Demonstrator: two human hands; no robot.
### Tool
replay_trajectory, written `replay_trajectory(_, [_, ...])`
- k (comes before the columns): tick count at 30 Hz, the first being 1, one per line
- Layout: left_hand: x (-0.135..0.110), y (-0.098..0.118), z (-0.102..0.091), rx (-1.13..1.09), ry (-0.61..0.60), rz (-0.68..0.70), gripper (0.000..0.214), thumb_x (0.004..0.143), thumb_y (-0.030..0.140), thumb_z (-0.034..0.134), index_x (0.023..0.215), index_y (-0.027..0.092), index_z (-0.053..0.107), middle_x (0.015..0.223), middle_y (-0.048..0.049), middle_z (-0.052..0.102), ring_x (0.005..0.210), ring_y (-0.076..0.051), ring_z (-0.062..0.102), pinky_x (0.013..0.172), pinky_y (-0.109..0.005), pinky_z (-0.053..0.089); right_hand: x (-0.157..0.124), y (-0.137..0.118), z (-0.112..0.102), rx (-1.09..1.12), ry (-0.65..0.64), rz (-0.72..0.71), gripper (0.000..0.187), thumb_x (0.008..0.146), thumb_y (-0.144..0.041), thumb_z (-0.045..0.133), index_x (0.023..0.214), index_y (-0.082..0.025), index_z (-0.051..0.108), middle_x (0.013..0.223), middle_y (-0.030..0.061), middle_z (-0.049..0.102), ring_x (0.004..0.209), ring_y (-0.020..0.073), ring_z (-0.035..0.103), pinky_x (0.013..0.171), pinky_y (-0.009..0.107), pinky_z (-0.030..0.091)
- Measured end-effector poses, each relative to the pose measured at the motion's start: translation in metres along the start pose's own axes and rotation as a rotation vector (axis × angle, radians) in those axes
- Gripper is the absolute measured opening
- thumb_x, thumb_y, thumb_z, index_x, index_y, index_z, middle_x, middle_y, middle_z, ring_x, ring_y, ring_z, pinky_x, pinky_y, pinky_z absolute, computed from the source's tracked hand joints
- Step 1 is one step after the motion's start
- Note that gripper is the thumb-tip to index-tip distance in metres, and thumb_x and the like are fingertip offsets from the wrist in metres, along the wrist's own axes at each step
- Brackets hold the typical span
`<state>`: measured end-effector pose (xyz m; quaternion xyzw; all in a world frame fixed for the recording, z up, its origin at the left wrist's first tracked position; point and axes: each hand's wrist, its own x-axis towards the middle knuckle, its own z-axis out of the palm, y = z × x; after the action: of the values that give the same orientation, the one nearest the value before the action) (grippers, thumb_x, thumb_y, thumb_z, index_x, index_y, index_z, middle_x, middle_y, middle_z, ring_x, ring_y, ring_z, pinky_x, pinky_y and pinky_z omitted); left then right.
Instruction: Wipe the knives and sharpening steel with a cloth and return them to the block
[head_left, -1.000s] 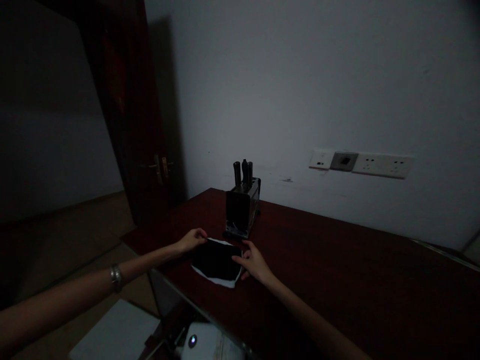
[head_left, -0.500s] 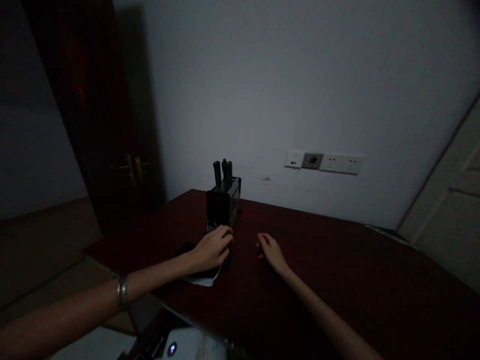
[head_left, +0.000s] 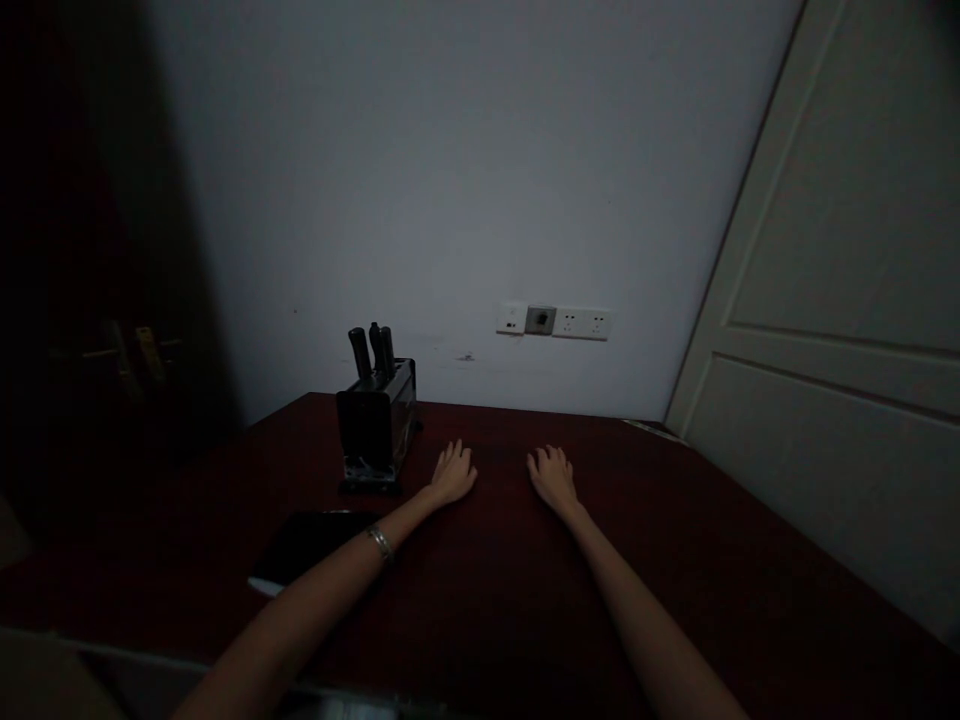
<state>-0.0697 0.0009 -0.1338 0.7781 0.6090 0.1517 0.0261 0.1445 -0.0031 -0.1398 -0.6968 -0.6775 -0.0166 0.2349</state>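
Both my hands lie flat on a dark red wooden table (head_left: pixel 750 560), palms down, holding nothing. My left hand (head_left: pixel 454 472), with a metal bracelet on its wrist, rests just right of a metal knife block (head_left: pixel 375 425) that holds dark-handled knives. My right hand (head_left: pixel 553 478) lies a little further right, fingers stretched toward the wall. A folded black cloth with a white edge (head_left: pixel 307 545) lies on the table left of my left forearm, untouched.
A white wall with a row of sockets (head_left: pixel 553 321) stands behind the table. A pale door (head_left: pixel 847 300) is at the right, a dark wooden door with a handle (head_left: pixel 127 350) at the far left. The room is dim.
My hands let go of the black cloth and moved right onto the bare table, where they now lie flat. The view has swung to the right.
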Motion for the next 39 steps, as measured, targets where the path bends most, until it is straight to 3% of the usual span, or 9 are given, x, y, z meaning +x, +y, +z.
replay_trajectory(6, [0.028,-0.005,0.011,0.038,-0.001,-0.144,0.051,0.088,0.032,0.025,0.126,0.002,0.038,0.138,-0.027,0.029,0.13,-0.034,0.023,0.101,-0.047,0.021,0.005,0.012,0.005,-0.035,-0.085,0.055,0.047,0.088,-0.037,0.03,0.124,-0.012,0.048,0.14,0.0154,0.034,0.13,0.0323,0.021,0.101,0.052,0.019])
replay_trajectory(21, [0.026,-0.007,0.017,0.099,0.034,-0.145,0.052,0.087,0.035,0.029,0.128,0.006,0.04,0.138,-0.024,0.031,0.13,-0.034,0.025,0.101,-0.046,0.021,0.003,0.014,0.003,-0.07,-0.177,0.079,0.049,0.088,-0.036,0.029,0.129,-0.015,0.043,0.14,0.0141,0.035,0.13,0.0298,0.025,0.101,0.052,0.016])
replay_trajectory(39, [0.027,-0.012,0.019,0.084,0.051,-0.15,0.051,0.086,0.037,0.031,0.126,0.009,0.044,0.138,-0.021,0.034,0.129,-0.033,0.027,0.101,-0.046,0.023,0.003,0.014,0.005,-0.093,-0.172,0.066,0.049,0.087,-0.036,0.029,0.129,-0.015,0.044,0.139,0.0129,0.037,0.129,0.0298,0.027,0.101,0.051,0.019])
